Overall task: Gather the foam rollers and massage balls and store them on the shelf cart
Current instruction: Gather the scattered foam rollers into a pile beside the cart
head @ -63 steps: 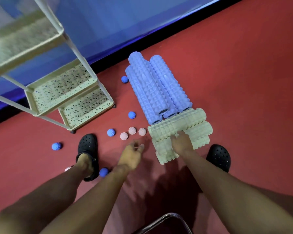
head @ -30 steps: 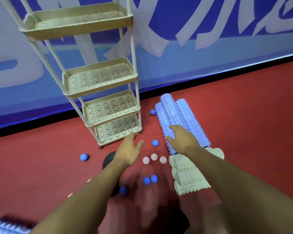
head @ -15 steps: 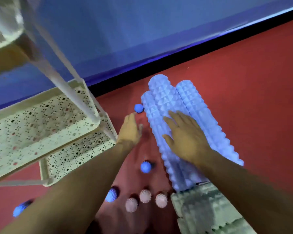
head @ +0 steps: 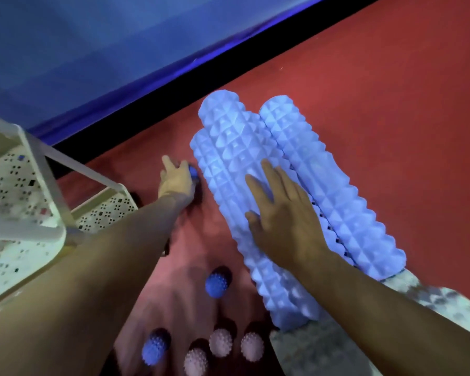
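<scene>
Down on the red floor point(head: 391, 77), seen from the head camera, three blue foam rollers point(head: 228, 164) lie side by side, and everything else sits around them. The right hand point(head: 285, 213) rests flat on the middle of the rollers, fingers point(head: 269, 172) straight and spread, holding nothing. Just left of the rollers' far end, the left hand point(head: 175, 180) curls its fingers round a blue spiky ball point(head: 193, 173). Nearer the camera, left of the rollers, lie two more blue balls point(head: 217, 282) and three pale pink balls point(head: 221, 342); cream rollers point(head: 323, 346) touch the blue ones' near end. The shelf cart point(head: 25, 191) stands further left. The ball could squirt out of a shallow grip and roll away, and pressing on the rollers might set them rolling apart.
</scene>
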`<state>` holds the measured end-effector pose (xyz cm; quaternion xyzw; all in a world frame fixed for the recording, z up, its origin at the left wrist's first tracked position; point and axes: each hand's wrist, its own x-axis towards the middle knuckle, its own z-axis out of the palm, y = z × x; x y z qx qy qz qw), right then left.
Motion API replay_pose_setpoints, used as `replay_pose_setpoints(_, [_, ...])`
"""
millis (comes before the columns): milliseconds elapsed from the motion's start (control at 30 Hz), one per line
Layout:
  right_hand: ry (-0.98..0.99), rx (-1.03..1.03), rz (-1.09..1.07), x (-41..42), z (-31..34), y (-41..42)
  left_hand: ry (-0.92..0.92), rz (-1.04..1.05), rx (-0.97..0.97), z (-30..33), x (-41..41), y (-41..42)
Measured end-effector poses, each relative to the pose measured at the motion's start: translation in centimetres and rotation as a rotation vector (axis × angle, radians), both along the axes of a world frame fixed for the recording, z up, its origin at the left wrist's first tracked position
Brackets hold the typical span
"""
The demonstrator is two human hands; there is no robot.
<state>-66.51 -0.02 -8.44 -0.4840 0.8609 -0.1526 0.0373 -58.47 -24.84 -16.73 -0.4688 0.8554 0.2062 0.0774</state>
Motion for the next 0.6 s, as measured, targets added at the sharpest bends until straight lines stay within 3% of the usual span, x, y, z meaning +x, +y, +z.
replay_pose_setpoints(100, [0.059, -0.055, 0.034, 0.2, 0.3, -0.5, 0.095, 0.073, 0.061, 0.2, 0.6, 0.8])
replay_pose_setpoints(233, [0.052, -0.098, 0.033, 1.5, 1.7, -0.3, 0.423, 0.314, 0.154, 3.2, 2.3, 4.1])
replay_pose_setpoints(333, [0.042, -0.045, 0.056, 3.2, 3.5, 1.4, 0.569, 0.396, 0.285, 6.9, 4.7, 7.7])
replay_pose_setpoints(467, [0.048, 0.034, 0.145, 5.8, 9.3, 3.7, 0.728, 0.441, 0.514, 13.7, 9.6, 13.3])
replay_pose_setpoints(600, [0.007, 0.092, 0.275, 10.5, 17.9, 5.5, 0.793, 0.412, 0.618, 23.0, 16.4, 19.3])
